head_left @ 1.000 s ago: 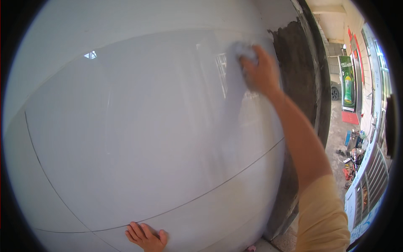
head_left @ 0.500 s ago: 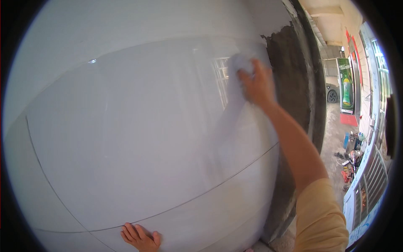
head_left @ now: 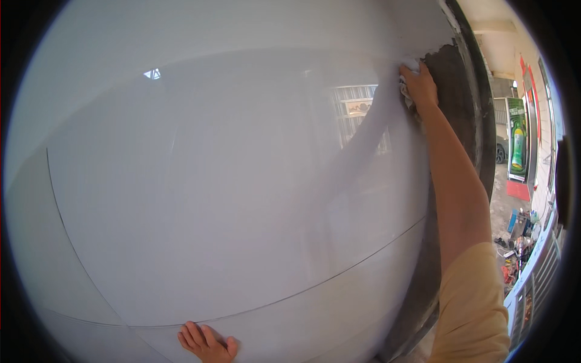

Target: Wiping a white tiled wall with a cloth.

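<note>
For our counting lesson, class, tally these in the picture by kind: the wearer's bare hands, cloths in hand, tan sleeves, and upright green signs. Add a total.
Bare hands: 2 (left hand, right hand)
Cloths: 1 (white cloth)
Sleeves: 1 (tan sleeve)
Signs: 1 (green sign)
Total: 5

Around one joint crossing [head_left: 127,327] we count four wall tiles [head_left: 230,193]; right of it, a left hand [head_left: 206,344] and right hand [head_left: 423,86], two altogether, one cloth [head_left: 412,63], one bottle poster [head_left: 517,139], one car wheel [head_left: 500,153].
</note>
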Motion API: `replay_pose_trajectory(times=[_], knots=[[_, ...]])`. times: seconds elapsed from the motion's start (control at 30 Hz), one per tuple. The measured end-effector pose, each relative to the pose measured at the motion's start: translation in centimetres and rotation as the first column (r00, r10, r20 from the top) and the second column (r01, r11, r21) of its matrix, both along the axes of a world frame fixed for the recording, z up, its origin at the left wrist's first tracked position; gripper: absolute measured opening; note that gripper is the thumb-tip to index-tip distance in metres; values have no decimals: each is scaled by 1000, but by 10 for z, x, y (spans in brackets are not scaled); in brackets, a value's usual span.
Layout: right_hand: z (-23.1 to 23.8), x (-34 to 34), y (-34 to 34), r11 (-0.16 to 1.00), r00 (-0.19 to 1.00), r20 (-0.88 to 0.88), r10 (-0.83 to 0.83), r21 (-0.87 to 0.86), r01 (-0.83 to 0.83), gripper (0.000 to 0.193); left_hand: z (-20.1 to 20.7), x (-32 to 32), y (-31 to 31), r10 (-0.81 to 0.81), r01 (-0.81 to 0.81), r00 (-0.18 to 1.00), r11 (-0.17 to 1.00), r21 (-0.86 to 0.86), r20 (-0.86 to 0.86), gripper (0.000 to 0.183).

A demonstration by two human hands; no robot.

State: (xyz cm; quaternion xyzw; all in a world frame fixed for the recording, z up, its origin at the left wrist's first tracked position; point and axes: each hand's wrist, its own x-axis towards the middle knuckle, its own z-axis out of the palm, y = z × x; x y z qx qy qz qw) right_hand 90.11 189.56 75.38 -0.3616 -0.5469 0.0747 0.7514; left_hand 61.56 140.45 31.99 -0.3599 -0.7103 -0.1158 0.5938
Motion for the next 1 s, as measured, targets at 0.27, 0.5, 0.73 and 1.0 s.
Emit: replay_pose_trajectory(times=[0.27,0.5,0.73,1.0], knots=[[-70,-92,-152,750,989,145,42,649,-127,35,8,0,9,46,-38,992,997,72,-121,64],[-201,-118,-231,373,819,572,-48,771,-517,39,7,-3,1,43,-39,991,999,35,-124,63],[-81,-35,-109,923,938,333,92,325,-206,55,6,-4,5,14,-9,992,999,38,-125,62],[-235,7,-15,995,991,115,62,-86,-52,63,9,-1,5,66,-57,991,996,75,-113,60]])
